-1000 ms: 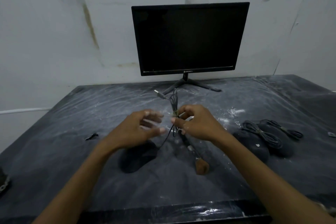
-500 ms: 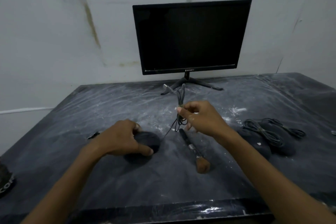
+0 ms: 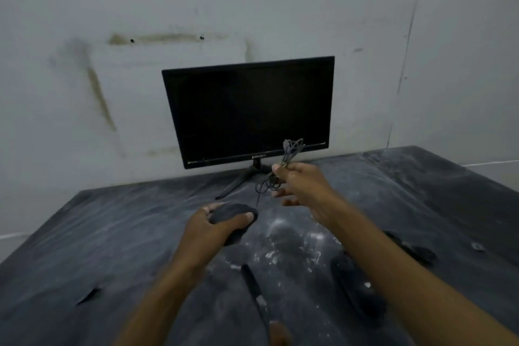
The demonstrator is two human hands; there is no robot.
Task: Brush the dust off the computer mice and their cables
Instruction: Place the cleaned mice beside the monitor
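Note:
My left hand (image 3: pixel 209 229) grips a black computer mouse (image 3: pixel 233 212), lifted above the dusty dark table (image 3: pixel 118 236). A bundled grey cable (image 3: pixel 290 150) runs from that mouse, and my right hand (image 3: pixel 302 185) pinches it between thumb and fingers, held up in front of the monitor. The brush (image 3: pixel 257 293), with a dark handle and brown bristles, lies on the table below my hands. Two more black mice lie to the right, one (image 3: pixel 356 289) partly hidden under my right forearm and another (image 3: pixel 415 251) beyond it.
A black monitor (image 3: pixel 248 112) on a splayed stand stands at the back against a stained white wall. White dust is scattered over the table's middle. A small dark scrap (image 3: pixel 88 295) lies at the left, and a small round object (image 3: pixel 477 246) at the right.
My left hand closed on the mouse and raised it off the table. My right hand lifted the cable bundle higher and to the right. The camera tilted up and moved closer.

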